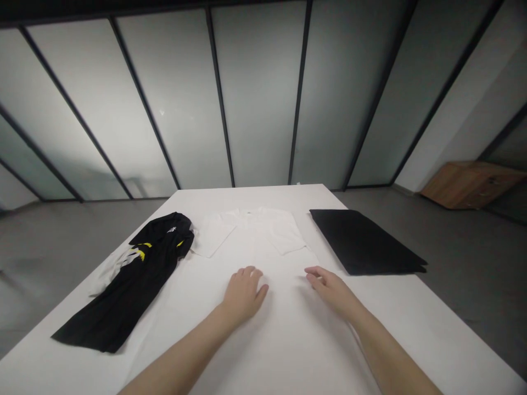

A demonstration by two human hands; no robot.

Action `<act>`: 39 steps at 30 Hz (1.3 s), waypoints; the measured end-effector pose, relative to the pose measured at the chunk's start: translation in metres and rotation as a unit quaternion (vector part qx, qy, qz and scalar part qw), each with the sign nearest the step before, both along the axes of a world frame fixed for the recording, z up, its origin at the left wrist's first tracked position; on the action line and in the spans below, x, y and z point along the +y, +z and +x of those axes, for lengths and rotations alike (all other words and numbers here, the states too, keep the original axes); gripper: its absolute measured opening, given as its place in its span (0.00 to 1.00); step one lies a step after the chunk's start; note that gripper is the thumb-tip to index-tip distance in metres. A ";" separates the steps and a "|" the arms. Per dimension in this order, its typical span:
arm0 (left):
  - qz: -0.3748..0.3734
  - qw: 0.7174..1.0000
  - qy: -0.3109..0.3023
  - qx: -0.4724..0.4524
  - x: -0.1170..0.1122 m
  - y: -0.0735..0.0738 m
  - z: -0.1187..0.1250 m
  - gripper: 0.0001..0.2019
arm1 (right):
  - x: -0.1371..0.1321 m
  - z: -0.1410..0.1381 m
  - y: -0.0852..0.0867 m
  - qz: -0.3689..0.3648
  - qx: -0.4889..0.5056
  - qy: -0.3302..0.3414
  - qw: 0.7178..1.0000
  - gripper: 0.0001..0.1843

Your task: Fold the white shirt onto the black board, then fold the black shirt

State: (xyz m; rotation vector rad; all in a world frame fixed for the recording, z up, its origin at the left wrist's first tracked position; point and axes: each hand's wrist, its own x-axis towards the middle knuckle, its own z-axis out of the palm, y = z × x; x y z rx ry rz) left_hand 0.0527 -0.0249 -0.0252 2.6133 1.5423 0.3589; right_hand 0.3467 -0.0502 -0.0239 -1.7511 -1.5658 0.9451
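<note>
A white short-sleeved shirt [263, 230] lies spread flat on the white table [432, 323], collar at the far end. My left hand [244, 293] rests palm down on the shirt's middle, fingers stretched out and slightly curved. My right hand [331, 289] lies flat on the shirt a little to the right, fingers pointing left toward the other hand. Neither hand holds anything. The two hands are a short gap apart.
A black garment with yellow and white marks [135, 280] lies on the table's left side. A flat black board [364, 241] lies at the right. Frosted glass panels stand behind the table. A wooden cabinet [469, 184] sits on the floor at far right.
</note>
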 end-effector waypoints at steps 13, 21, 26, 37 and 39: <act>-0.114 0.989 -0.059 -0.070 0.109 0.024 0.164 0.24 | 0.003 0.019 -0.014 -0.042 -0.230 -0.045 0.971 0.17; -0.193 0.980 0.000 -0.046 0.131 0.016 0.201 0.33 | -0.003 0.002 0.011 -0.005 -0.131 0.004 0.991 0.12; -0.208 0.974 0.025 -0.089 0.144 0.017 0.202 0.20 | -0.020 0.003 0.026 -0.102 0.058 0.077 0.990 0.14; -0.282 0.900 0.130 -0.305 0.182 0.012 0.137 0.19 | -0.033 -0.004 0.035 -0.228 0.275 0.301 0.884 0.35; -0.301 0.886 0.128 -0.330 0.187 0.016 0.117 0.25 | -0.034 -0.011 0.035 -0.224 0.290 0.312 0.876 0.37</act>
